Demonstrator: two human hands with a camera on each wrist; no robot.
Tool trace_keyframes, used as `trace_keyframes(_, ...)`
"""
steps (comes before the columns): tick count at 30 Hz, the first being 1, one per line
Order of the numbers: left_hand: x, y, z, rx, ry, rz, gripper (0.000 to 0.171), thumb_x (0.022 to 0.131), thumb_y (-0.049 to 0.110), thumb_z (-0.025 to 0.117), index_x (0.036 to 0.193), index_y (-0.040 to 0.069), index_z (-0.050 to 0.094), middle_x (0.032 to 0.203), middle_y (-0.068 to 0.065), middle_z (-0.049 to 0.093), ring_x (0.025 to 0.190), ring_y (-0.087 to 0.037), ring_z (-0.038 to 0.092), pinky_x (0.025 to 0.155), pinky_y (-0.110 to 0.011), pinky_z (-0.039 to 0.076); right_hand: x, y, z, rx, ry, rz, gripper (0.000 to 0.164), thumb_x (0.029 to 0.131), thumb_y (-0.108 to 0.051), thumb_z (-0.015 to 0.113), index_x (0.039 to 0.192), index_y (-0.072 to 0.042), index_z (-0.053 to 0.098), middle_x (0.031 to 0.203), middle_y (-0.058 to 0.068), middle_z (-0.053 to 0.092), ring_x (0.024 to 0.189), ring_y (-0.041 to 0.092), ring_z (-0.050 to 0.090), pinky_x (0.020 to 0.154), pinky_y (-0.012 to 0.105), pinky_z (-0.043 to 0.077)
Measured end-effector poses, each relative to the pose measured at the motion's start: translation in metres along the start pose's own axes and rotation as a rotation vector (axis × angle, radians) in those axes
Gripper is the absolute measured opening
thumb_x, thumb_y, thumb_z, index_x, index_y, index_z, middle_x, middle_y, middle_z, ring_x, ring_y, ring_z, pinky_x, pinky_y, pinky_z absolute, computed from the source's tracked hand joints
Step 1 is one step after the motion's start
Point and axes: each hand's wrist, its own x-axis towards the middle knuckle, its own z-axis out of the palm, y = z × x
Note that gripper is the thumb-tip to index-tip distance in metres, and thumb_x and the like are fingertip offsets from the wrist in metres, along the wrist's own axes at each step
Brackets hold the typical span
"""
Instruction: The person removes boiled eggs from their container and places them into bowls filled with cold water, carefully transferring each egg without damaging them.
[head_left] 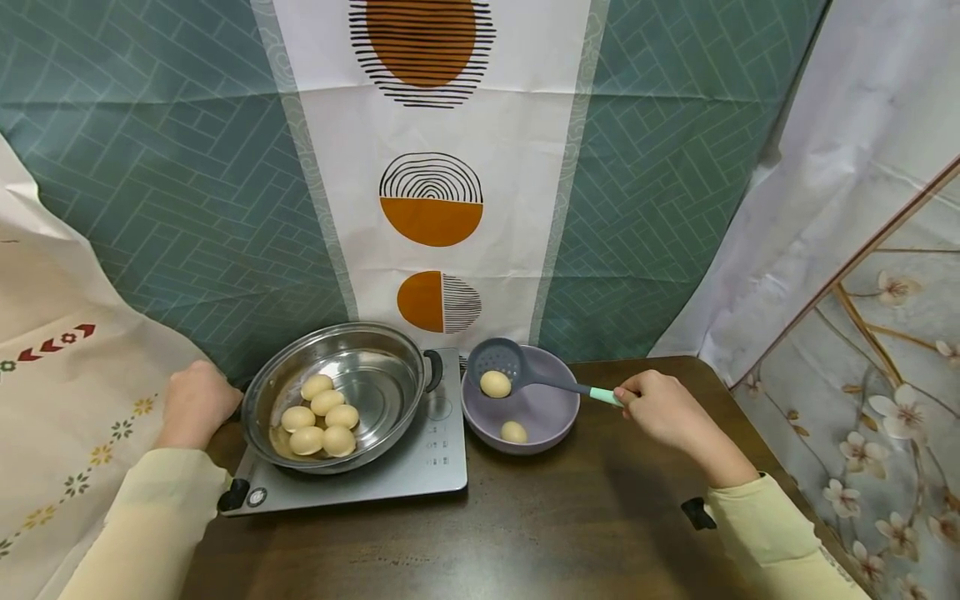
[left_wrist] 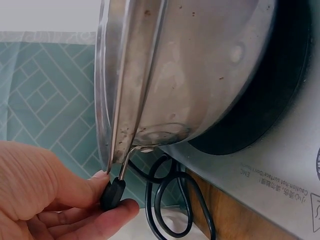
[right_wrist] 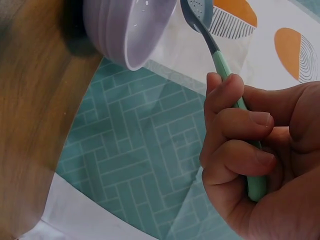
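My left hand [head_left: 197, 404] grips the black side handle [left_wrist: 114, 194] of a wide steel pot [head_left: 386, 346]. Inside the pot, several pale eggs [head_left: 327, 402] lie together toward the left. In my right hand [head_left: 667, 412] is a grey skimmer [head_left: 551, 380] with a mint-green handle [right_wrist: 256, 185], fingers curled round that handle. Its perforated head holds one egg [head_left: 495, 384] over the left side of a purple bowl [head_left: 551, 425]. Another egg [head_left: 513, 432] sits in the bowl, near its front wall.
The pot stands on a silver induction cooker [head_left: 438, 471], on a dark wooden table [head_left: 525, 533]. Black cable [left_wrist: 159, 200] loops beside the cooker. Patterned cloth [head_left: 645, 208] hangs close behind the table, with floral cloth [head_left: 847, 433] at the right.
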Motion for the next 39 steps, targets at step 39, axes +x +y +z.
trace_keyframes(39,-0.007,0.005,0.000,-0.011,0.024,0.003,0.027,0.069,0.009,0.056,0.045,0.009,0.044,0.049,-0.011,0.052,0.051,-0.031,0.047,0.043,-0.037,0.036,-0.004,0.001,0.025,-0.241,0.178,-0.138,0.014,0.087,-0.020,0.059,0.081,-0.016,0.071,0.064,-0.005,0.057,0.059,0.016,0.048,0.056,0.035,0.039)
